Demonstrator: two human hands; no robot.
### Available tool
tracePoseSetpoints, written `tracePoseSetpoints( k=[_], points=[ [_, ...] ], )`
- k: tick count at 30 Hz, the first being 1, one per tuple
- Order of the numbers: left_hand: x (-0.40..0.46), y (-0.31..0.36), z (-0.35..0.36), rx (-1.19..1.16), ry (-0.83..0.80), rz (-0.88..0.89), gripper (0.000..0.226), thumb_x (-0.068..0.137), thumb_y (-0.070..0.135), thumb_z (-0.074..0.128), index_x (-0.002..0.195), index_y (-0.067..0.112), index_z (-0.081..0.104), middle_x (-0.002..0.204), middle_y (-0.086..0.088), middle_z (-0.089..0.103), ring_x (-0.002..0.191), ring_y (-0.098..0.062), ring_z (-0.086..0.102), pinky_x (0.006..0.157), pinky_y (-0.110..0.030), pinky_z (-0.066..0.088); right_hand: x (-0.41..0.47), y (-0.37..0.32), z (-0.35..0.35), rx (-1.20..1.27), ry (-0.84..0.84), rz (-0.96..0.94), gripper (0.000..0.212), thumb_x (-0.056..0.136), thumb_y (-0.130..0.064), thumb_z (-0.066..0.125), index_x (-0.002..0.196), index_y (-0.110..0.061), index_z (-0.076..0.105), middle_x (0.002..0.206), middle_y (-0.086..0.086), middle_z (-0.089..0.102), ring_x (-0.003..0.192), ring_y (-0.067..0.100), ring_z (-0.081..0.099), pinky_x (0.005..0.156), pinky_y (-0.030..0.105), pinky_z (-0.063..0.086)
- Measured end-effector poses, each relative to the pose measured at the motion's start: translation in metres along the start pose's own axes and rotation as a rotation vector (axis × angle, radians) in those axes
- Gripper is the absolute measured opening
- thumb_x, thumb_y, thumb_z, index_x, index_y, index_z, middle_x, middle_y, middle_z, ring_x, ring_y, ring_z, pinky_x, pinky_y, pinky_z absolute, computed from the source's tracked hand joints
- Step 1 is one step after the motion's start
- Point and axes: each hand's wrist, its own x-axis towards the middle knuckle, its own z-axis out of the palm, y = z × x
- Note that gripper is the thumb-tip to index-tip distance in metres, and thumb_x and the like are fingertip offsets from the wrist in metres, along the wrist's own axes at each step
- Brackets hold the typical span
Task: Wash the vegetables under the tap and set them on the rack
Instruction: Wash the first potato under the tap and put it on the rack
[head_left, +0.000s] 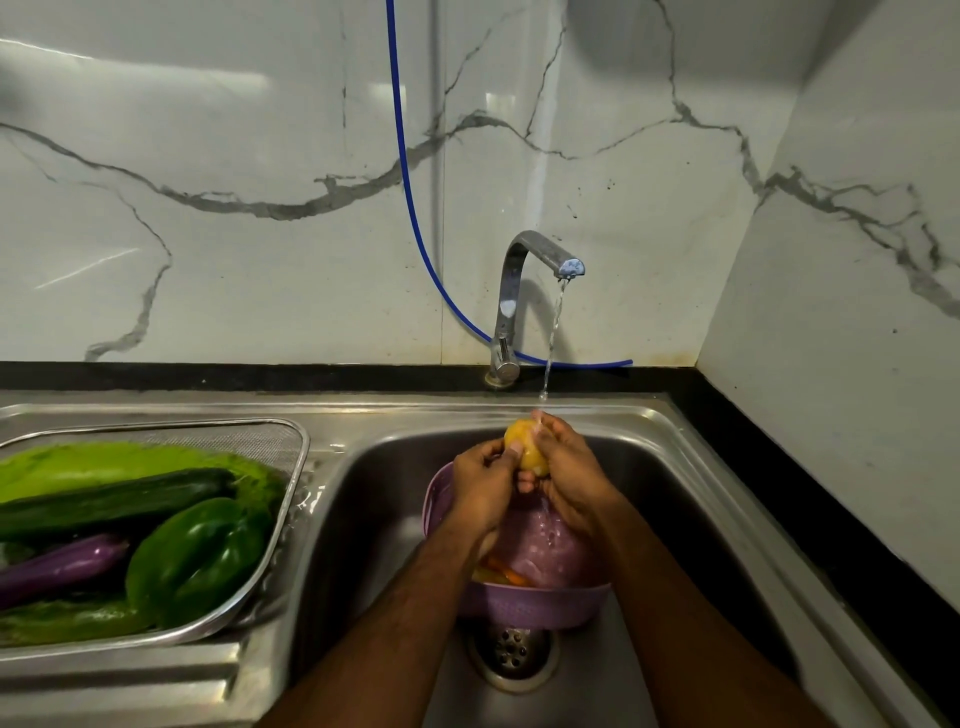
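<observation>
Gripping potato (525, 448) (yellow) — both hands

yellow vegetable (525, 446), lilac basket (530, 603), green pepper (200, 556), purple aubergine (62, 564), grey-veined white wall (234, 182)

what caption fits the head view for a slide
Both hands, left hand and right hand, rub a yellow vegetable under the running tap.

Single head-worn wide-angle view, looking forward and down, close over both hands: left hand (485, 486), right hand (569, 475) near frame centre. Forearms enter from bottom edge. Tap (524, 291) and wall beyond hands; rack (291, 467) left of hands; sink (675, 519) below them. No second view.
</observation>
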Motion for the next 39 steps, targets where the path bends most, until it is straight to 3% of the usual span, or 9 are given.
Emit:
tracePoseSetpoints(
  k=[3,9,15,18,22,25,31,35,39],
  points=[
    [-0.001,0.000,0.004,0.007,0.003,0.013,0.012,0.098,0.010,0.060,0.101,0.008,0.071,0.086,-0.016,0.073,0.066,-0.018,0.064,0.070,-0.035,0.059,0.004,0.004,0.000,-0.057,0.058,-0.046,0.030,0.109,-0.034,0.046,0.136,-0.028,0.056,0.120,0.020,0.067,0.071,0.018,0.063,0.051,0.027,0.051],
    [0.002,-0.001,-0.001,-0.026,0.018,-0.015,0.013,0.098,0.013,0.060,0.104,0.009,0.071,0.087,-0.013,0.074,0.065,-0.014,0.065,0.075,-0.038,0.058,0.001,0.001,-0.002,0.030,-0.052,-0.003,0.042,0.105,-0.011,0.052,0.145,-0.025,0.050,0.130,0.024,0.058,0.069,0.020,0.060,0.052,0.029,0.050],
    [0.000,-0.002,0.001,-0.012,0.016,-0.015,0.016,0.098,0.014,0.060,0.109,0.006,0.069,0.091,-0.019,0.074,0.071,-0.022,0.065,0.076,-0.038,0.058,0.004,0.006,0.000,-0.055,0.030,-0.036,0.028,0.109,-0.032,0.047,0.135,-0.024,0.055,0.116,0.023,0.068,0.062,0.014,0.061,0.054,0.029,0.051],
    [0.002,-0.003,-0.001,0.071,0.043,0.044,0.018,0.097,0.018,0.062,0.112,0.011,0.070,0.096,-0.010,0.076,0.085,-0.023,0.073,0.076,-0.034,0.062,0.005,0.007,0.000,-0.124,-0.009,-0.023,0.028,0.107,-0.033,0.053,0.135,-0.031,0.053,0.121,0.017,0.066,0.078,0.022,0.065,0.067,0.035,0.057],
    [0.002,-0.001,0.003,0.144,0.061,0.128,0.018,0.099,0.017,0.058,0.104,0.008,0.073,0.087,-0.014,0.075,0.074,-0.021,0.070,0.075,-0.039,0.059,0.008,0.010,0.000,-0.309,0.081,-0.031,0.047,0.091,-0.067,0.058,0.126,-0.037,0.060,0.124,0.011,0.058,0.081,0.022,0.071,0.073,0.044,0.061],
    [0.005,-0.001,0.002,0.178,0.053,0.158,0.018,0.099,0.011,0.057,0.106,0.012,0.074,0.094,-0.008,0.076,0.084,-0.018,0.071,0.081,-0.036,0.060,0.009,0.010,-0.002,-0.111,0.064,-0.001,0.053,0.091,-0.063,0.063,0.128,-0.025,0.058,0.109,0.014,0.074,0.089,0.027,0.076,0.087,0.050,0.061],
    [0.005,-0.005,-0.001,0.210,0.045,0.029,0.032,0.093,0.023,0.068,0.124,0.016,0.059,0.110,-0.005,0.070,0.100,-0.021,0.069,0.088,-0.037,0.059,0.007,0.005,-0.002,0.308,0.038,0.206,0.058,0.103,-0.055,0.047,0.133,-0.006,0.057,0.120,0.028,0.070,0.113,0.044,0.069,0.104,0.059,0.050],
    [0.006,-0.009,-0.001,0.189,-0.020,-0.030,0.034,0.096,0.034,0.064,0.123,0.015,0.059,0.111,-0.006,0.071,0.099,-0.022,0.070,0.085,-0.037,0.059,-0.003,0.000,-0.002,0.351,-0.048,0.229,0.050,0.102,-0.047,0.055,0.127,-0.004,0.061,0.123,0.028,0.069,0.115,0.041,0.067,0.096,0.055,0.056],
    [0.007,-0.011,-0.003,0.183,0.000,-0.005,0.024,0.098,0.024,0.062,0.120,0.017,0.060,0.110,-0.009,0.071,0.100,-0.025,0.070,0.090,-0.047,0.059,-0.004,-0.005,0.005,-0.054,0.072,0.183,0.038,0.105,-0.045,0.051,0.124,-0.013,0.059,0.109,0.025,0.070,0.084,0.033,0.069,0.070,0.040,0.057]
  ],
)
